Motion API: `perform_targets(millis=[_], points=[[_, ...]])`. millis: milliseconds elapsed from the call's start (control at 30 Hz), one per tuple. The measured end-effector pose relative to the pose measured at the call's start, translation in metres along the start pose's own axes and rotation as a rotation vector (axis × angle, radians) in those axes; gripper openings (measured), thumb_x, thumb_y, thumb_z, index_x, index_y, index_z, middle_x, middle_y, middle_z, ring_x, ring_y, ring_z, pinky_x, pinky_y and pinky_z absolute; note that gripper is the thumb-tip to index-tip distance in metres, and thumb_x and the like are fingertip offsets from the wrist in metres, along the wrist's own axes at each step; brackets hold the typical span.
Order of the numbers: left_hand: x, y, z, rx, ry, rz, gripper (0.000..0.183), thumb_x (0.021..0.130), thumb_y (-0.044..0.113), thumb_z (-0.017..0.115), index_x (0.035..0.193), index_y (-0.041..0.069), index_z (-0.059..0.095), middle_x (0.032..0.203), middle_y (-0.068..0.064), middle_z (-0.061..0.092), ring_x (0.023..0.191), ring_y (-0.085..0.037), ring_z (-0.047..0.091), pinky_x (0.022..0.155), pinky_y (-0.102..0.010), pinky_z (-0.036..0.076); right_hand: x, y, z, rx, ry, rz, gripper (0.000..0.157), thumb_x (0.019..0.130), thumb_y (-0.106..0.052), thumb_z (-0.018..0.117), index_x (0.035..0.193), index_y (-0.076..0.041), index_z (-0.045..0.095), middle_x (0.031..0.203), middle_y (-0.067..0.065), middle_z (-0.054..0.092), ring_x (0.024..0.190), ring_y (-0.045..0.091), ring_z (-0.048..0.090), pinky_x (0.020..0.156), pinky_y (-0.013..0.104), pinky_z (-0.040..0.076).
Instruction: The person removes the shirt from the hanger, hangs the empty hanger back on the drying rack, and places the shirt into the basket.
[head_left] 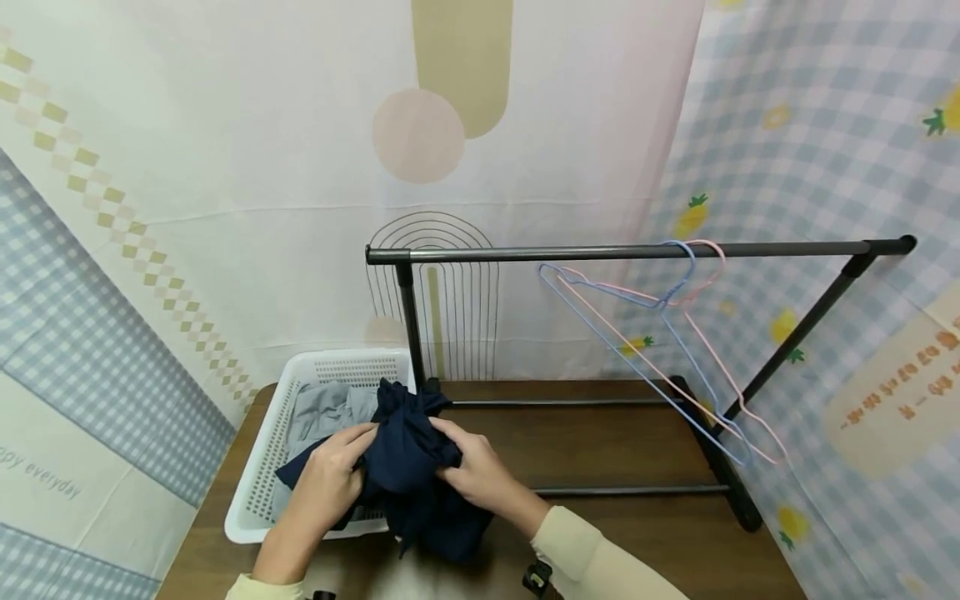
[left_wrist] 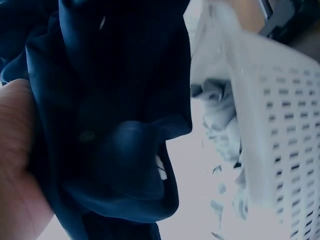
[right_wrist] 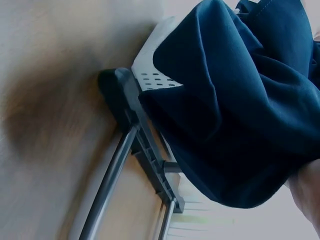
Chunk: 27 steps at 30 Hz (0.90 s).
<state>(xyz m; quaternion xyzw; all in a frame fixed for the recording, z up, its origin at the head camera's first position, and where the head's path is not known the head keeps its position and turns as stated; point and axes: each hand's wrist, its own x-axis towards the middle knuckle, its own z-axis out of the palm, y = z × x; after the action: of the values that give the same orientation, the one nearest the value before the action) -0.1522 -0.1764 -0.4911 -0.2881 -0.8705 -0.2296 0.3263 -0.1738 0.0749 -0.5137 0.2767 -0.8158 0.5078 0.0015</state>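
A bunched navy blue garment [head_left: 408,454] hangs between both hands, above the front right part of the white basket. My left hand [head_left: 330,471] grips its left side, fingers curled into the cloth. On the other side my right hand [head_left: 480,471] pinches the fabric between thumb and fingers. Up close in the left wrist view, the navy cloth [left_wrist: 115,115] falls in folds with a small white tag showing near its lower edge. The right wrist view shows its loose lower part [right_wrist: 235,110] hanging free. What kind of garment it is cannot be told.
Grey clothes [head_left: 322,412] lie in the white perforated basket [head_left: 251,500] at the left. A black metal rack [head_left: 525,253] stands on the brown wooden table [head_left: 600,446]. On its bar hang a blue hanger [head_left: 600,333] and a pink hanger [head_left: 708,346], toward the right.
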Motion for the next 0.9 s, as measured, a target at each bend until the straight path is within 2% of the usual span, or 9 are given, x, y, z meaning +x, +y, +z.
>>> perform_targets(millis=[100,267,367,467,600,733,900], points=[[-0.001,-0.008,-0.003,0.015,-0.004,-0.01,0.048,0.067,-0.025,0.07,0.11,-0.003,0.077,0.108,-0.017,0.075,0.096,-0.034,0.074,0.077,-0.046,0.062,0.007,0.0,0.009,-0.001,-0.012,0.016,0.076,0.082,0.008,0.074,0.151,-0.015,0.052,0.143,0.011,0.064,0.126,0.017,0.062,0.104,0.035,0.053],[0.003,-0.022,-0.007,0.047,-0.045,-0.035,0.044,0.07,-0.022,0.071,0.109,-0.002,0.077,0.108,-0.016,0.075,0.095,-0.033,0.074,0.077,-0.046,0.062,0.021,0.001,0.022,-0.043,0.025,0.03,0.073,0.085,0.0,0.077,0.152,-0.017,0.051,0.142,0.012,0.064,0.128,0.022,0.063,0.105,0.041,0.054],[0.007,-0.033,-0.011,0.054,-0.087,-0.065,0.047,0.07,-0.022,0.066,0.111,-0.001,0.077,0.111,-0.016,0.075,0.098,-0.034,0.074,0.079,-0.048,0.061,0.03,0.0,0.031,-0.056,0.046,0.038,0.072,0.088,-0.006,0.078,0.153,-0.02,0.05,0.143,0.011,0.064,0.128,0.023,0.063,0.106,0.042,0.053],[0.014,-0.045,-0.013,0.024,-0.138,-0.127,0.052,0.07,-0.024,0.059,0.112,0.0,0.077,0.114,-0.016,0.075,0.103,-0.037,0.072,0.084,-0.051,0.06,0.038,-0.003,0.039,-0.066,0.066,0.06,0.072,0.089,-0.009,0.078,0.154,-0.021,0.049,0.144,0.011,0.063,0.13,0.024,0.063,0.107,0.043,0.053],[0.024,-0.061,-0.016,-0.027,-0.202,-0.195,0.042,0.08,-0.019,0.062,0.113,0.003,0.078,0.118,-0.016,0.074,0.108,-0.04,0.07,0.092,-0.055,0.057,0.047,-0.011,0.052,-0.099,0.103,0.093,0.07,0.091,-0.012,0.077,0.154,-0.019,0.048,0.146,0.011,0.061,0.131,0.026,0.061,0.107,0.043,0.052],[0.032,-0.077,-0.017,-0.055,-0.248,-0.203,0.028,0.089,-0.006,0.071,0.115,0.003,0.077,0.125,-0.021,0.07,0.114,-0.044,0.066,0.096,-0.058,0.054,0.056,-0.021,0.065,-0.109,0.133,0.141,0.07,0.094,-0.016,0.076,0.156,-0.017,0.044,0.151,0.011,0.057,0.137,0.027,0.057,0.11,0.045,0.05],[0.037,-0.099,-0.015,-0.087,-0.293,-0.242,0.025,0.096,-0.001,0.067,0.119,0.0,0.075,0.138,-0.024,0.063,0.122,-0.047,0.061,0.1,-0.06,0.052,0.066,-0.026,0.08,-0.099,0.113,0.205,0.074,0.098,-0.021,0.072,0.161,-0.014,0.034,0.158,0.014,0.048,0.144,0.029,0.05,0.114,0.047,0.046]])
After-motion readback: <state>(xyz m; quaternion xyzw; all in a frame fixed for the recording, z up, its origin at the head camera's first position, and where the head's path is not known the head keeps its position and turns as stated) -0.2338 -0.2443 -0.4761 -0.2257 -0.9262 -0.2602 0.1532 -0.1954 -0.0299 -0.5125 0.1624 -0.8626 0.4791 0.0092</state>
